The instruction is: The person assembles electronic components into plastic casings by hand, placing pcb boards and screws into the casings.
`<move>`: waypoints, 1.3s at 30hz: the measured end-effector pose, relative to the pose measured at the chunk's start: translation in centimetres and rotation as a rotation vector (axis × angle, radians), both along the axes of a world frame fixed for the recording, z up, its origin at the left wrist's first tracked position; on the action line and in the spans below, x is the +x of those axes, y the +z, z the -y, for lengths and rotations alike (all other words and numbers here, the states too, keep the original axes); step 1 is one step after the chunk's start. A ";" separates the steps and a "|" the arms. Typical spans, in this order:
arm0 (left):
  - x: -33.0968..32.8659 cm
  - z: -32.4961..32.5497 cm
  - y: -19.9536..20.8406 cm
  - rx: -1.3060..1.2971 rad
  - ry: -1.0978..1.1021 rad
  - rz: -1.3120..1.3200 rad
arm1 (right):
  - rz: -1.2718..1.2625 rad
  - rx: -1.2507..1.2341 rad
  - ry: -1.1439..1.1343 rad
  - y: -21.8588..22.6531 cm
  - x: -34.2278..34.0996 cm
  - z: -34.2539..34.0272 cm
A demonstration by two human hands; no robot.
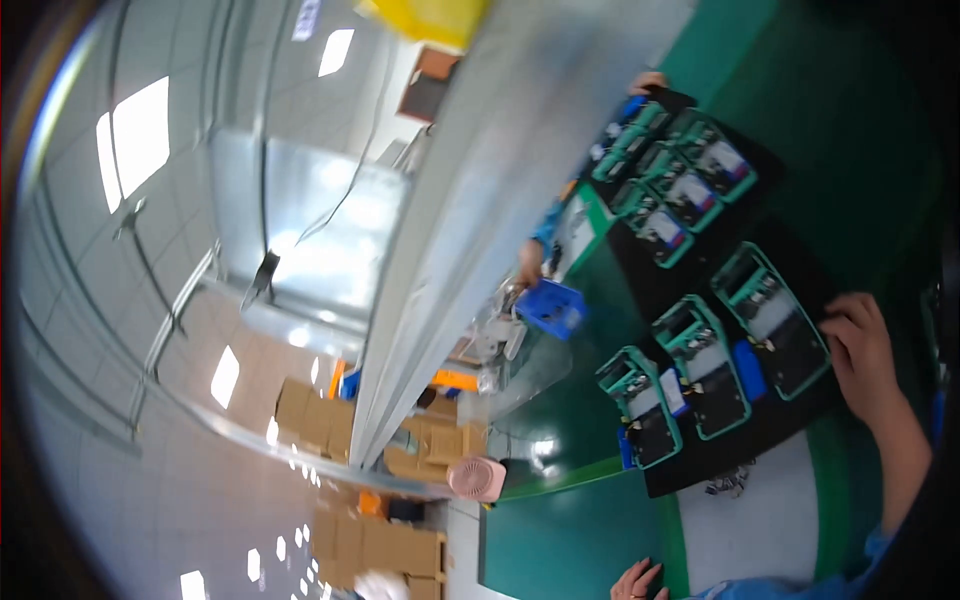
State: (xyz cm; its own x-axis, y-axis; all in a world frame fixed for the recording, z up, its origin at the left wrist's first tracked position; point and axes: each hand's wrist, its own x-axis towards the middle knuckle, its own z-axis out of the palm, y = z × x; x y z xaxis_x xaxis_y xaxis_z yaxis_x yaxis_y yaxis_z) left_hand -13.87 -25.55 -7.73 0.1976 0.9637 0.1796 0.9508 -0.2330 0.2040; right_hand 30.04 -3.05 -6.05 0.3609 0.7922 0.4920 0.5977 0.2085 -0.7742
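My right hand [862, 355] rests at the edge of a black mat [700, 462], beside the nearest of three teal-framed housings [790, 350]. Its fingers are loosely bent and apart, with nothing seen in them. Two more open housings, one in the middle [718, 400] and one farther left [650, 425], lie in the same row, with metal parts and dark panels inside. Blue blocks, one of them [748, 370] plain to see, sit between and beside them. Low in the view, my left hand [636, 580] lies on the green table with fingers spread, partly cut off by the lower edge.
More teal housings [690, 190] stand on the mat at the upper right, with another person's hand [650, 82] behind. A second hand [530, 262] touches a blue bin [552, 308]. Small metal parts [730, 482] lie beside the mat. A pink fan [477, 479] stands at the table's edge.
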 end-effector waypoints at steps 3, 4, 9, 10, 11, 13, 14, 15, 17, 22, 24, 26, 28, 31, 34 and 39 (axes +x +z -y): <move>-9.3 1.6 -4.8 -0.031 0.000 0.046 | -0.020 0.037 0.040 3.3 -0.4 0.3; -7.7 1.6 -3.9 -0.057 -0.012 0.049 | -0.005 0.016 0.029 2.7 -0.3 0.8; -1.6 -0.3 0.1 -0.002 -0.031 -0.010 | -0.014 0.000 -0.003 0.8 -0.4 1.3; -1.7 -0.3 0.3 -0.024 -0.053 0.010 | 0.006 -0.021 -0.025 1.0 -0.4 1.9; -1.8 -0.2 0.3 -0.041 -0.064 0.024 | 0.019 -0.038 -0.037 1.1 -0.3 2.5; -1.9 -0.2 0.4 -0.050 -0.058 -0.010 | 0.024 -0.013 -0.038 0.9 -0.1 2.4; -1.8 -0.1 0.4 -0.030 -0.042 -0.032 | 0.003 0.007 -0.023 0.6 -0.2 1.7; -1.6 -0.1 0.4 -0.007 -0.021 -0.038 | -0.009 0.049 -0.003 0.3 -0.2 1.0; -2.6 -0.7 0.5 -0.047 -0.033 -0.006 | 0.016 0.027 -0.013 1.1 -0.2 1.4; -3.9 -0.6 0.1 -0.075 -0.045 -0.028 | 0.001 -0.034 0.012 1.5 0.1 1.7; -4.4 -0.4 -0.1 -0.080 -0.045 -0.035 | -0.002 -0.028 0.010 1.4 0.2 1.6; -4.9 -0.1 -0.6 -0.081 -0.037 -0.036 | -0.004 -0.016 0.014 1.4 0.2 1.6; -5.5 0.3 -1.2 -0.083 -0.024 -0.034 | 0.004 -0.019 0.011 1.2 0.2 1.7; -6.7 0.9 -1.9 -0.087 -0.008 -0.033 | 0.008 -0.016 0.013 1.1 0.2 1.7; -7.7 1.1 -2.2 -0.095 -0.001 -0.038 | 0.000 -0.012 0.016 1.2 0.1 1.7; -4.4 0.2 -0.3 -0.089 -0.022 -0.025 | -0.003 -0.010 0.015 0.8 0.2 1.7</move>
